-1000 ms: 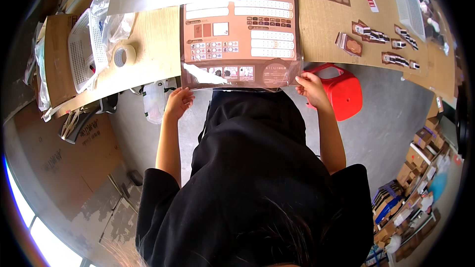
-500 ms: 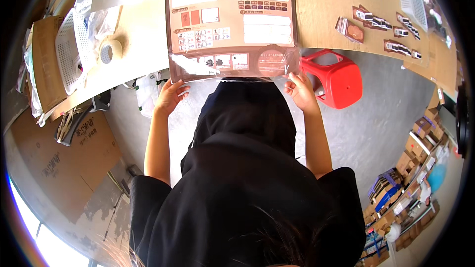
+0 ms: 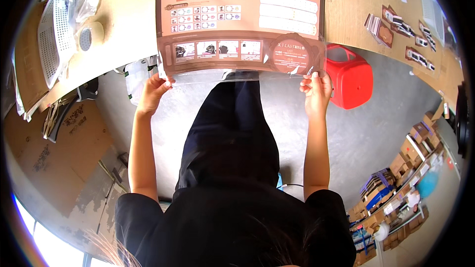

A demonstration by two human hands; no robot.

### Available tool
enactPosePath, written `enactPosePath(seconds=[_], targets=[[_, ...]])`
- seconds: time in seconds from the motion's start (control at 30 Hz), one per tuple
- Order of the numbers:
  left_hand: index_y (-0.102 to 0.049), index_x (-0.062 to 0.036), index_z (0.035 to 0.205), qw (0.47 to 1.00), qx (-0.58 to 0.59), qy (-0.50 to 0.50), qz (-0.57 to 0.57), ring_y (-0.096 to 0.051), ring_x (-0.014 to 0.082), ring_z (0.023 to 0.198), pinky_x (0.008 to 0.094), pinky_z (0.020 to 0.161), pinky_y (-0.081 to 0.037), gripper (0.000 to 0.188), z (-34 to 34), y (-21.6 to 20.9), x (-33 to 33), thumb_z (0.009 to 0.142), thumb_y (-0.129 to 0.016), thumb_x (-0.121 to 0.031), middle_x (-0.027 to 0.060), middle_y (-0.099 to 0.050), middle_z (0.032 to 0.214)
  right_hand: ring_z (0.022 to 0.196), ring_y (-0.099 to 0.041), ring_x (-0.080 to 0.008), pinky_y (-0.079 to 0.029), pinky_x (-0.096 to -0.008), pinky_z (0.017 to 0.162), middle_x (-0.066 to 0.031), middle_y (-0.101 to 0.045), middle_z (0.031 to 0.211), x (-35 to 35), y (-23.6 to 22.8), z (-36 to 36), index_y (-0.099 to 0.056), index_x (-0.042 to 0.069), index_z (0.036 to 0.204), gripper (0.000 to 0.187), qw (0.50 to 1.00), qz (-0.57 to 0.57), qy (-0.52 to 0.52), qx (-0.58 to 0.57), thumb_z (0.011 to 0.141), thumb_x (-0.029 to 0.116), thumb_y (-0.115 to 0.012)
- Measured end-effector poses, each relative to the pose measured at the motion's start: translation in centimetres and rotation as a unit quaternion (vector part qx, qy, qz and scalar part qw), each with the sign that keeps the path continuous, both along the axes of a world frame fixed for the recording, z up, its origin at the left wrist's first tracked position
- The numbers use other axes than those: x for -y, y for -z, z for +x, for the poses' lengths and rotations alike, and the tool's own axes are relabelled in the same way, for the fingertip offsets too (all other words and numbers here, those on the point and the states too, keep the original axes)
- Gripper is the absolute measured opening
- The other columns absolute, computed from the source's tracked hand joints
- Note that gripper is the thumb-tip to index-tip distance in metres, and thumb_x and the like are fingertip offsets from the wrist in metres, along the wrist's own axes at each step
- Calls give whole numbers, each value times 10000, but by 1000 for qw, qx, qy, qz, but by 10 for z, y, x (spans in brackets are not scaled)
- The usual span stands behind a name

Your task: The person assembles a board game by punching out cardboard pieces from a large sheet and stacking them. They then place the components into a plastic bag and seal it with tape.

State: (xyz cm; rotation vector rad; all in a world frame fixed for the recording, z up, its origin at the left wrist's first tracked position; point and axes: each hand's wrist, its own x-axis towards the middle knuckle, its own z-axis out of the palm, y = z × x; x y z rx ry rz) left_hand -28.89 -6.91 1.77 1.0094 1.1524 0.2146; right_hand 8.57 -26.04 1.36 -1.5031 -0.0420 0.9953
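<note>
A large brown printed sheet (image 3: 237, 24) in a clear plastic sleeve (image 3: 198, 77) hangs slightly over the near edge of the table, and its far end runs out of view. At the sleeve's near left corner, my left hand (image 3: 154, 94) is closed in a pinch on the clear film. My right hand (image 3: 316, 90) grips the near right corner, fingers curled under and thumb at the edge. Between the hands, the film extends a little past the sheet's printed border and catches the light.
On the wooden table (image 3: 123, 24), a tape roll (image 3: 90, 36) and a white perforated basket (image 3: 50, 44) stand left. Card stacks (image 3: 380, 30) and black-and-white printed pieces (image 3: 419, 58) lie right. A red plastic stool (image 3: 352, 81) stands under the edge. Boxes (image 3: 396, 168) fill shelving behind right.
The sleeved sheet looks larger and wider in view, its far part now cut off. My hands have moved farther apart with its corners. The view has shifted, too.
</note>
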Motion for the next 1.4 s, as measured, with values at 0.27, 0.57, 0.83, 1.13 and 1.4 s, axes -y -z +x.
enactPosePath(seconds=[0.27,0.57,0.83,1.13,1.4], targets=[[-571,-78,932,999,24,-16,-23,-539,98,825,250,780,-418,128,-11,22,8,816,-600,-122,40,-618,918,635,-529,-132,-417,-272,541,-33,-575,764,7,9,-10,-484,100,867,136,989,43,92,-107,860,223,-542],[-573,-82,898,968,160,-158,-110,-579,214,934,312,811,-451,134,8,13,18,766,-587,-60,61,-615,941,857,-556,-172,-463,-307,693,-32,-562,906,2,5,-26,-520,97,921,150,987,44,67,-139,794,44,-581],[-582,-51,869,937,210,-240,-141,-582,191,807,301,764,-466,188,14,22,18,709,-534,36,58,-615,870,775,-560,-154,-471,-310,693,-46,-584,814,-2,19,-27,-547,49,844,139,972,90,98,-191,730,-28,-527],[-553,-34,1003,943,216,-225,-116,-559,145,854,286,789,-444,349,11,33,18,684,-479,86,47,-598,955,588,-460,-115,-429,-271,651,-16,-522,694,-10,41,-37,-553,36,825,128,889,268,167,-332,745,-38,-485],[-522,-15,1059,934,222,-249,-124,-557,184,976,328,879,-436,415,22,32,19,677,-426,114,74,-588,1027,861,-556,-198,-466,-335,785,-106,-582,992,-16,59,-41,-529,2,1016,211,740,375,188,-525,831,92,-483]])
